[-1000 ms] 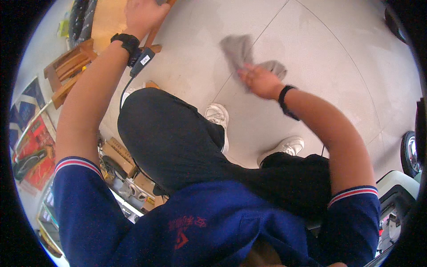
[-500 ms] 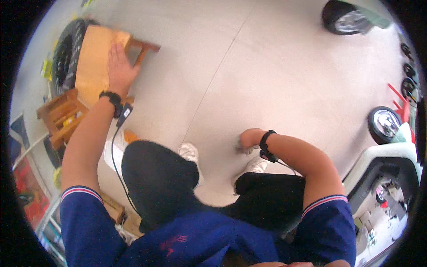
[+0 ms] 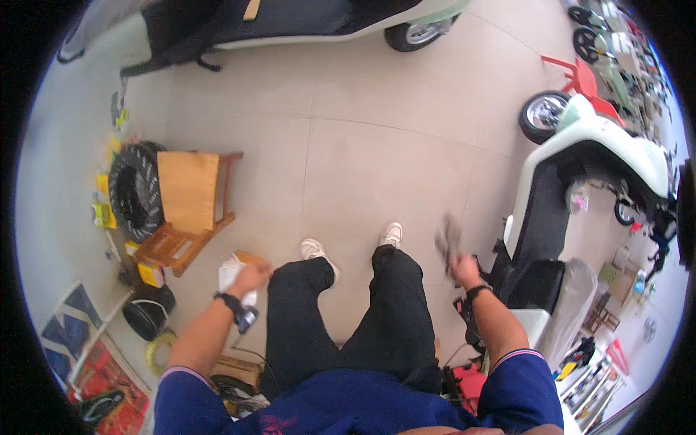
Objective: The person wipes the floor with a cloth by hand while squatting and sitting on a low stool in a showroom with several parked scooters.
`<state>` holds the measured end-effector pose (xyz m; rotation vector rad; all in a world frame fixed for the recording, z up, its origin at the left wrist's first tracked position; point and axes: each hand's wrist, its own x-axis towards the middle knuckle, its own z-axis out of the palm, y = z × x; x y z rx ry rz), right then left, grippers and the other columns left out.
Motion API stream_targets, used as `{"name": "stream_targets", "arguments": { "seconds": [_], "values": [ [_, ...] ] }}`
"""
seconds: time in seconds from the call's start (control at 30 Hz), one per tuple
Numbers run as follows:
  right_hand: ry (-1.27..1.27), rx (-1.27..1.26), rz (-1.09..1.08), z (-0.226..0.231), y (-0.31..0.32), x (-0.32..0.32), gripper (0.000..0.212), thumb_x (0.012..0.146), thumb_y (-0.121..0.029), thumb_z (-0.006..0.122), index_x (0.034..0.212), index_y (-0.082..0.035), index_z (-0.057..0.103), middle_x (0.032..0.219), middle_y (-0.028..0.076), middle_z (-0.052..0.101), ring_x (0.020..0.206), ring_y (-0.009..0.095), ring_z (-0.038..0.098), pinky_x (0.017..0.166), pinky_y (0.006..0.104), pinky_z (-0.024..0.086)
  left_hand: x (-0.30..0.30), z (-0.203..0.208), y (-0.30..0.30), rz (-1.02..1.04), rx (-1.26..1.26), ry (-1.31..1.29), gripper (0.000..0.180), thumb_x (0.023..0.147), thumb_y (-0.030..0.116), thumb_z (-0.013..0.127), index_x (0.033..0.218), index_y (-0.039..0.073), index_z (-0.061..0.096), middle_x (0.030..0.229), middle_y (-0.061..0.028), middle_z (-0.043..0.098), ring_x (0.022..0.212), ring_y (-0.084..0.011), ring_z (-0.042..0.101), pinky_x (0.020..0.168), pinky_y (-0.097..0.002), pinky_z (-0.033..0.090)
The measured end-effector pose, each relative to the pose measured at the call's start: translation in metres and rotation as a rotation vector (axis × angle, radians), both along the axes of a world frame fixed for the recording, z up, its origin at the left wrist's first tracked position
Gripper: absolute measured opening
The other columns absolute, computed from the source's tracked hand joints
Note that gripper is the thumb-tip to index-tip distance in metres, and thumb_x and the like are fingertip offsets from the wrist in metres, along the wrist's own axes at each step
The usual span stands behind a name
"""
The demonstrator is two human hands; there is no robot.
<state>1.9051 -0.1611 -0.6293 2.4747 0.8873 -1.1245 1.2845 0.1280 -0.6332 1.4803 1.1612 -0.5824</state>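
My right hand is closed on a grey-brown rag, which hangs out past my fingers and is smeared by motion. That hand is just left of the black seat of a pale scooter. My left hand is beside my left thigh, in front of a white thing with an orange-brown top on the floor. The left fingers are bunched and blurred, so their grip does not show. A wooden chair is ahead of the left hand, apart from it.
Behind the chair leans a black tyre, with a black bucket nearer me. Another scooter spans the far side. A red stool is at the far right. Pale tiled floor lies between them.
My left hand has left the chair seat and come back beside my thigh. My right hand, with the rag, has moved from near my shoes out to the right. The view has shifted.
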Motion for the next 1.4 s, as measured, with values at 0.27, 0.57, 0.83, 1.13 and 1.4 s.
{"name": "stream_targets", "arguments": {
  "seconds": [0.27, 0.57, 0.83, 1.13, 1.4],
  "values": [
    [0.645, -0.486, -0.057, 0.207, -0.243, -0.101, 0.042, 0.083, -0.039, 0.063, 0.095, -0.001, 0.075, 0.085, 0.016, 0.074, 0.077, 0.031, 0.069, 0.071, 0.0449, 0.053, 0.005, 0.177, -0.049, -0.005, -0.068, 0.169, 0.039, 0.088, 0.033, 0.063, 0.111, 0.003, 0.074, 0.109, -0.021, 0.072, 0.107, -0.036, 0.068, 0.095, -0.042, 0.052],
    [0.605, -0.236, -0.409, 0.173, -0.203, 0.006, 0.044, 0.091, -0.044, 0.057, 0.096, -0.004, 0.075, 0.101, 0.02, 0.073, 0.093, 0.037, 0.07, 0.082, 0.0468, 0.055, 0.124, 0.249, 0.025, 0.014, -0.03, 0.266, 0.039, 0.089, 0.036, 0.063, 0.11, 0.006, 0.075, 0.104, -0.0186, 0.074, 0.1, -0.0333, 0.07, 0.091, -0.0406, 0.053],
    [0.26, 0.266, -0.482, 0.23, 0.041, 0.284, 0.04, 0.08, -0.033, 0.067, 0.101, 0.0, 0.072, 0.095, 0.027, 0.071, 0.09, 0.043, 0.069, 0.08, 0.0472, 0.055, 0.366, 0.337, 0.134, -0.325, 0.071, 0.271, 0.04, 0.093, 0.041, 0.059, 0.108, 0.008, 0.075, 0.093, -0.0155, 0.075, 0.092, -0.0275, 0.072, 0.087, -0.0389, 0.054],
    [0.45, 0.238, -0.591, 0.307, 0.057, 0.377, 0.037, 0.08, -0.032, 0.071, 0.102, -0.002, 0.074, 0.09, 0.02, 0.074, 0.086, 0.035, 0.073, 0.078, 0.043, 0.055, 0.742, 0.347, 0.239, -0.149, 0.072, -0.029, 0.035, 0.092, 0.029, 0.063, 0.108, -0.001, 0.072, 0.094, -0.0107, 0.075, 0.086, -0.0222, 0.07, 0.082, -0.0353, 0.055],
    [0.452, -0.086, -0.912, 0.289, -0.07, 0.279, 0.04, 0.082, -0.036, 0.069, 0.1, -0.001, 0.073, 0.103, 0.02, 0.072, 0.091, 0.036, 0.069, 0.086, 0.0434, 0.054, 0.96, 0.295, 0.324, -0.722, 0.054, 0.098, 0.035, 0.087, 0.033, 0.065, 0.104, 0.005, 0.076, 0.098, -0.0165, 0.075, 0.094, -0.0332, 0.071, 0.087, -0.0414, 0.054]
  ]
}}
